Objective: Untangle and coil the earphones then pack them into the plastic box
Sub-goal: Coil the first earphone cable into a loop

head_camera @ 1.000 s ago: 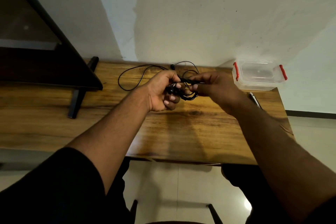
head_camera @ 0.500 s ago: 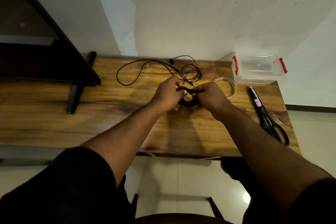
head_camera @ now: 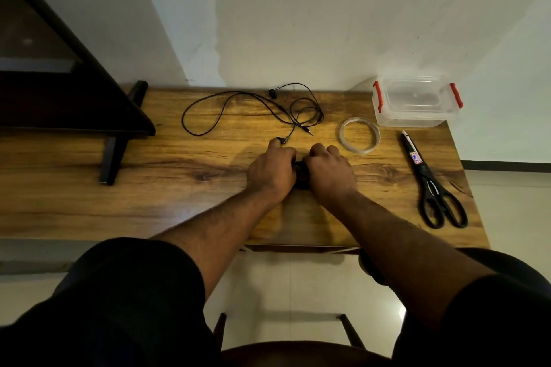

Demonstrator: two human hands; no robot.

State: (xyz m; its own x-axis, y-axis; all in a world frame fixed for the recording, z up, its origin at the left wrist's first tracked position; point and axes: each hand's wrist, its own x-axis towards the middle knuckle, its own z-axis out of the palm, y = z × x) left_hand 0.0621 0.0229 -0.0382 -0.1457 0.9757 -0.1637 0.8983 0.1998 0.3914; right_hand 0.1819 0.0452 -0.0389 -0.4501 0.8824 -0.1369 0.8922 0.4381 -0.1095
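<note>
Head view is showing a dark bundle of earphones (head_camera: 301, 171) between my fists on the counter (head_camera: 185, 188), my left hand (head_camera: 272, 168) and right hand (head_camera: 329, 171) both gripping it with curled fingers. A second earphone cable (head_camera: 253, 107) is lying loose behind, and the lidded plastic box (head_camera: 417, 104) is sitting at the far right corner. I should be keeping the loops even and my grip light, so nothing is kinking.

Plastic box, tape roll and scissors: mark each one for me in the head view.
plastic box (head_camera: 417, 119): head view, on its clear front wall.
tape roll (head_camera: 376, 138): head view, on the right side of the ring.
scissors (head_camera: 423, 171): head view, at the pivot where the blades meet the black handles.
</note>
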